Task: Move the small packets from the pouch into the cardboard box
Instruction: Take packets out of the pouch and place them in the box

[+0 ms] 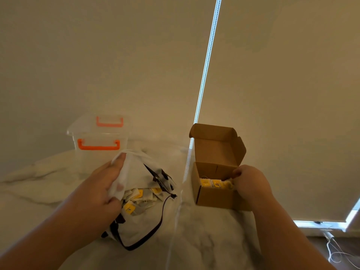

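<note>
The right hand (251, 185) hides its fingers inside the open brown cardboard box (214, 197), and print on the yellow-labelled packets (129, 208) in the white fabric pouch (136, 172) is unreadably small.

One camera sits on the person's head. It looks forward and down, from close up, across the table (204, 240) toward its far edge.

1 pouch (136, 172), 1 cardboard box (214, 197), 1 clear tub (124, 137) w/ 2 orange handles (98, 147), maybe approx. 10 packets (129, 208) total.
</note>
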Motion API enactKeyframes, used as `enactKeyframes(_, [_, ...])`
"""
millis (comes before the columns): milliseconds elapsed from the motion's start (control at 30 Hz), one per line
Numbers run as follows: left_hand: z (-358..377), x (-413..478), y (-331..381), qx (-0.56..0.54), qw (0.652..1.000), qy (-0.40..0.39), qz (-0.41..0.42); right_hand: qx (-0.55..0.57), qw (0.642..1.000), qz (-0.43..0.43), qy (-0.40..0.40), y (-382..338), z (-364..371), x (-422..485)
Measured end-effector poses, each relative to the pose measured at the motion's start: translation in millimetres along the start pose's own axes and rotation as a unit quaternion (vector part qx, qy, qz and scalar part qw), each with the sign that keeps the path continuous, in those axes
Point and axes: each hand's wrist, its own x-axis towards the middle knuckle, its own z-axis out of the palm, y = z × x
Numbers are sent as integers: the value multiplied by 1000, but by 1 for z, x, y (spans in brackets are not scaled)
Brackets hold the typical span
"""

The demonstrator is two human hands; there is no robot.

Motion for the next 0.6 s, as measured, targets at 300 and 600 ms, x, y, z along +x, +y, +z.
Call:
enactKeyframes(300, [2, 1, -2, 9, 1000, 13, 18, 182, 963, -174, 100, -50, -29, -61])
enactKeyframes(600, [-1, 0, 3, -9, 1000, -19, 15, 131, 884, -421, -156, -139, 32, -154])
